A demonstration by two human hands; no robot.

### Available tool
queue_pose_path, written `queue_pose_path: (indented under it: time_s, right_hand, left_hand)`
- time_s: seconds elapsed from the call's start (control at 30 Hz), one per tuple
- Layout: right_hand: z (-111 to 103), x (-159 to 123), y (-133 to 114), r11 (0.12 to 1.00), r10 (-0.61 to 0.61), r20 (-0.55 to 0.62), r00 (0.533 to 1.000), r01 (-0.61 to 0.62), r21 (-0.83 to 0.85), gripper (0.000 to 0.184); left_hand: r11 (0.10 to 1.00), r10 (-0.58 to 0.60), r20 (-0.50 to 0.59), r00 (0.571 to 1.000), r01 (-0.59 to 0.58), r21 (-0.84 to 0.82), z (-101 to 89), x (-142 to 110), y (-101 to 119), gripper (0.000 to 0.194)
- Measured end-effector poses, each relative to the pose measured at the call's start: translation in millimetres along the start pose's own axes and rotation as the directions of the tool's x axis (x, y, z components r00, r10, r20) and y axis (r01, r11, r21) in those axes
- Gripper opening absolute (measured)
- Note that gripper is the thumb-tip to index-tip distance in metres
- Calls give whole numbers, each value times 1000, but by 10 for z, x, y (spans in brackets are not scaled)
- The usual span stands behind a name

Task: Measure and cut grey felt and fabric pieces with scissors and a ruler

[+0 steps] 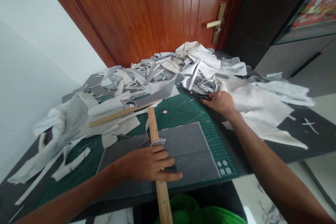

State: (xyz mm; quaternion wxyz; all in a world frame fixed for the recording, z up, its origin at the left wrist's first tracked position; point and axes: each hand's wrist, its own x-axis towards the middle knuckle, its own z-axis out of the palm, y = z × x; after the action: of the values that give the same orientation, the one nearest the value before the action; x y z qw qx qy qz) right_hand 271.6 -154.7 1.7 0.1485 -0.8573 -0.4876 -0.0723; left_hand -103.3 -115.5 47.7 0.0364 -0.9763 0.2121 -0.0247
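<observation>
Your right hand (219, 103) curls over the black scissors (196, 94) at about 1 o'clock from the mat's centre. Its palm hides the scissors' finger loops and the pile's edge covers the far end, so I can't tell whether that grip is clenched on them or only resting there.

Your left hand (148, 163) lies released, fingers spread and flat across the wooden strip (160, 171) at 7 o'clock. The strip runs over the grey felt sheet (190, 150), and your hand hides its middle while the frame cuts off its near end. The sheet lies squarely on the green cutting mat (181, 119), its pale edge showing at 3 o'clock and its 9 o'clock side lost under your forearm.

At 12 o'clock, a heap of white and grey fabric scraps (168, 70) piles against the wooden door (131, 7), burying the mat's far edge. More offcuts cover the dark desk (296, 136) at 3 o'clock. A green cloth (199, 213) is cut off at 6 o'clock.
</observation>
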Motion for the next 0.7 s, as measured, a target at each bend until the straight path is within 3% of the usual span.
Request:
queue_pose_path:
  time_s: [0.13,0.3,0.47,0.57,0.63,0.7]
  right_hand:
    - [9,4,-12,1000,-6,7,1000,6,6,45]
    - [15,-19,-23,999,-32,-7,999,32,-8,45]
    - [12,-29,-50,997,-65,18,998,65,-35,44]
    - [-9,-34,-68,996,-72,31,997,74,-46,43]
    - [-34,-45,-80,996,-79,21,997,80,-50,43]
    - [-66,-58,-92,995,-84,9,996,85,-44,43]
  left_hand:
    - [998,-32,11,999,33,-57,201,-72,-26,53]
    - [979,-100,49,994,107,-171,288,-116,-199,58]
    - [956,-284,84,955,289,-59,350,-364,-476,56]
    - [907,-420,79,904,420,18,224,-727,-598,55]
    - [874,-486,36,873,486,13,-12,-972,-688,55]
    - [813,-582,-33,813,581,-27,-332,-1192,-808,49]
